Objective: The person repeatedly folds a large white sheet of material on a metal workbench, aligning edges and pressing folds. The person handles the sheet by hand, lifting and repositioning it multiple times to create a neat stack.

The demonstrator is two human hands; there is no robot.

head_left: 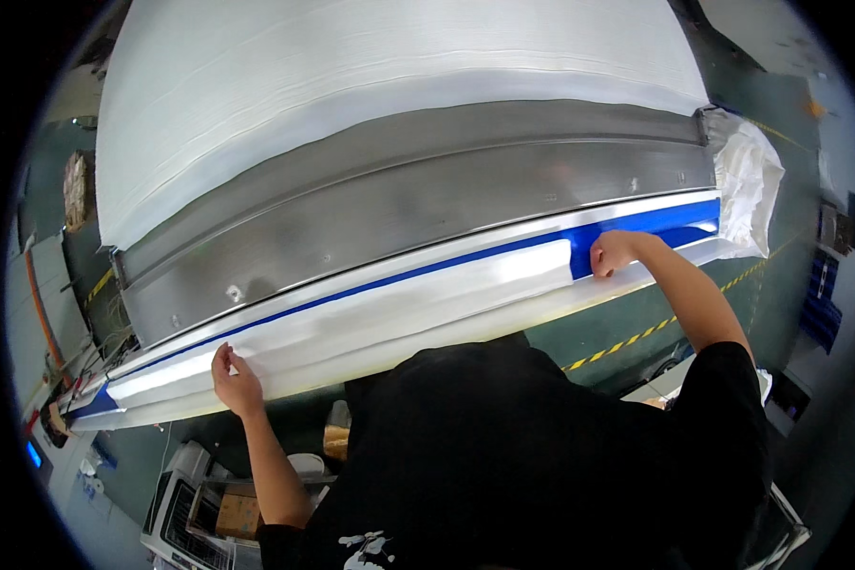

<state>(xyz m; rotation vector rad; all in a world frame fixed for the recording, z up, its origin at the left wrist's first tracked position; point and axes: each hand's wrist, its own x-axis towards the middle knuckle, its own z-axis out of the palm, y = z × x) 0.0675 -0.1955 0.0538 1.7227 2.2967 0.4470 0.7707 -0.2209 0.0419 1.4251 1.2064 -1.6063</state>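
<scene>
A long white sheet (399,318) lies along the blue strip (427,271) on the near edge of a wide machine table. At the sheet's left part, my left hand (237,380) is closed, its thumb and fingers curled together against the white material; what they pinch is not clear. My right hand (617,252) makes a fist on the blue surface just past the sheet's right end. Its fingers point down and in, hiding anything inside them. Both forearms reach forward from black sleeves.
A grey metal bed (427,185) runs behind the strip, with a broad white fabric (389,66) beyond it. Crumpled white cloth (746,180) hangs at the right end. Below left stand a cardboard box (238,513) and a white appliance (176,499). Yellow-black tape (627,342) marks the green floor.
</scene>
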